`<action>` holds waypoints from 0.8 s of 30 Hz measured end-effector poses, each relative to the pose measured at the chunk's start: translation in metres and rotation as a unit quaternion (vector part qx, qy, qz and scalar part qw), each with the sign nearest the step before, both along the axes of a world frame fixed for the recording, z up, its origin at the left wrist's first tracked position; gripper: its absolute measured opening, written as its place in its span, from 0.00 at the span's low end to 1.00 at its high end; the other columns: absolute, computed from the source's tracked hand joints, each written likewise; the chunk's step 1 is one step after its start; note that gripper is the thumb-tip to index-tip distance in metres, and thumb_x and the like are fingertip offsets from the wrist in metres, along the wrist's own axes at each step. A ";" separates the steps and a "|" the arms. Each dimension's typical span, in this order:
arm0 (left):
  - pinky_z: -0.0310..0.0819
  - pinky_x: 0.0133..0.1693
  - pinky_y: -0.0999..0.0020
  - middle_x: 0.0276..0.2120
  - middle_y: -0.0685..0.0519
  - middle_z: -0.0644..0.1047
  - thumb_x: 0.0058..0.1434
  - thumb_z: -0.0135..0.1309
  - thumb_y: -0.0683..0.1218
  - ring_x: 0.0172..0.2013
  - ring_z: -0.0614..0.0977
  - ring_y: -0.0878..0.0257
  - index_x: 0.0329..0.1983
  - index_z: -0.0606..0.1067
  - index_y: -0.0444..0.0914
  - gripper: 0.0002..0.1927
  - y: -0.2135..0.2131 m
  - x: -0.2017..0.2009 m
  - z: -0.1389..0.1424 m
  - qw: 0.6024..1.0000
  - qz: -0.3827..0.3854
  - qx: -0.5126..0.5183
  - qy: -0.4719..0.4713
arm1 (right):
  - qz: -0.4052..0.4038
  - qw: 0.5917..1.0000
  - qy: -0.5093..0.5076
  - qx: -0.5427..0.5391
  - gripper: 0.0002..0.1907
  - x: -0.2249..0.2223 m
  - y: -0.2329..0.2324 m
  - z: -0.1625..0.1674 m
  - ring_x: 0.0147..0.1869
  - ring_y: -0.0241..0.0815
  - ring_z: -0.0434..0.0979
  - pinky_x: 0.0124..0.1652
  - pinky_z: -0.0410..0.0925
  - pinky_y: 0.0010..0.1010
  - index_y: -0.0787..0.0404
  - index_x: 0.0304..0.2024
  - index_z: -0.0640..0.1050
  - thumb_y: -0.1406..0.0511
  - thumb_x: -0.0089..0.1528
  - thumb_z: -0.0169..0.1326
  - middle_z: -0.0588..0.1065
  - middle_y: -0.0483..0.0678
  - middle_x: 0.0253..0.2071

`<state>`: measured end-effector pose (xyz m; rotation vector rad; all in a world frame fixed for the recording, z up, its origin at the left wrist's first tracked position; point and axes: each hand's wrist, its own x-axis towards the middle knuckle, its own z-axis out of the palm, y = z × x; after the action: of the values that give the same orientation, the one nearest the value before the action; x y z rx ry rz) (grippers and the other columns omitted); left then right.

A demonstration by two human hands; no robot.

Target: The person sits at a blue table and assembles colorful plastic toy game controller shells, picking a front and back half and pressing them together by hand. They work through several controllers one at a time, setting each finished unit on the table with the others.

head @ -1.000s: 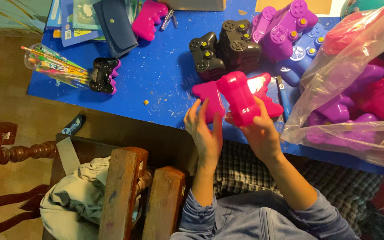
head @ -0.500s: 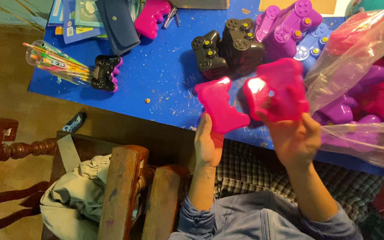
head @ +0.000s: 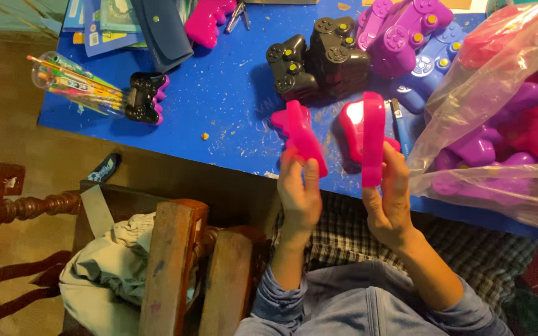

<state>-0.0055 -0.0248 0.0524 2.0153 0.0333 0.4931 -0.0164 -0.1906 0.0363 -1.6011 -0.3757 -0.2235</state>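
Here, the left hand (head: 300, 193) is pinching one pink controller shell half (head: 303, 137) by its lower edge, fingers closed around it, and the right hand (head: 388, 193) is gripping a second pink shell half (head: 368, 134) the same way, held edge-on to the camera. Both halves are hovering just above the near edge of the blue table (head: 219, 106), apart from each other with a clear gap between them.

Beyond the two halves on the blue table, black game controllers (head: 316, 59) are sitting together, with purple and blue controllers (head: 406, 37) lying just past them. To the right of the halves, a clear plastic bag (head: 499, 124) is bulging with more pink and purple shells. Far to the left on the table, a small black-and-pink controller (head: 144, 96) is resting beside a clear pack of coloured sticks (head: 73, 81). A wooden chair (head: 157, 261) is standing below the table's near edge, with a pale cloth (head: 107, 274) draped on it.

The likely trouble: each half is being held only by its bottom end, so a loose pinch could be letting one tip and drop off the table edge to the floor. If the halves are being brought together while skewed like this, their edges could be meeting crookedly and jamming. An elbow swing could also be nudging the bag and spilling shells.
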 end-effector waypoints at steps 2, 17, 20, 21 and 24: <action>0.66 0.45 0.58 0.41 0.42 0.74 0.79 0.44 0.48 0.41 0.71 0.53 0.49 0.75 0.27 0.17 -0.002 0.000 -0.003 0.965 -0.008 -0.228 0.129 | -0.013 0.998 -0.031 -0.054 0.33 0.002 -0.005 0.005 0.72 0.52 0.66 0.71 0.60 0.41 0.62 0.74 0.56 0.67 0.70 0.52 0.60 0.57 0.71; 0.69 0.60 0.70 0.55 0.53 0.77 0.75 0.45 0.47 0.55 0.76 0.67 0.64 0.68 0.37 0.18 -0.024 0.003 -0.011 0.875 -0.198 -0.428 0.109 | -0.132 0.959 -0.108 -0.225 0.41 0.026 -0.006 0.020 0.63 0.58 0.70 0.61 0.67 0.43 0.58 0.66 0.66 0.70 0.53 0.68 0.67 0.58 0.59; 0.73 0.57 0.69 0.52 0.51 0.80 0.73 0.47 0.47 0.52 0.80 0.65 0.61 0.71 0.36 0.16 -0.014 0.007 -0.006 0.934 -0.133 -0.310 0.118 | -0.144 0.941 -0.088 -0.292 0.39 0.040 -0.014 0.019 0.62 0.58 0.70 0.61 0.65 0.45 0.58 0.67 0.67 0.68 0.55 0.68 0.68 0.59 0.59; 0.75 0.56 0.68 0.51 0.50 0.81 0.73 0.47 0.47 0.51 0.82 0.64 0.58 0.73 0.35 0.15 -0.010 0.008 -0.005 0.955 -0.099 -0.251 0.122 | -0.144 0.932 -0.085 -0.320 0.39 0.043 -0.015 0.018 0.61 0.59 0.69 0.60 0.64 0.47 0.58 0.66 0.67 0.66 0.54 0.68 0.68 0.59 0.58; 0.76 0.54 0.67 0.47 0.49 0.83 0.73 0.51 0.46 0.50 0.83 0.62 0.54 0.77 0.35 0.12 -0.001 0.011 -0.004 0.972 -0.047 -0.212 0.090 | -0.135 0.906 -0.094 -0.391 0.39 0.049 -0.014 0.014 0.62 0.58 0.69 0.64 0.59 0.54 0.57 0.65 0.68 0.62 0.53 0.69 0.69 0.58 0.57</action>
<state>0.0057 -0.0255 0.0485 1.6262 0.1416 0.2185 0.0324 -0.2050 0.0498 -2.4420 -0.4171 -0.4847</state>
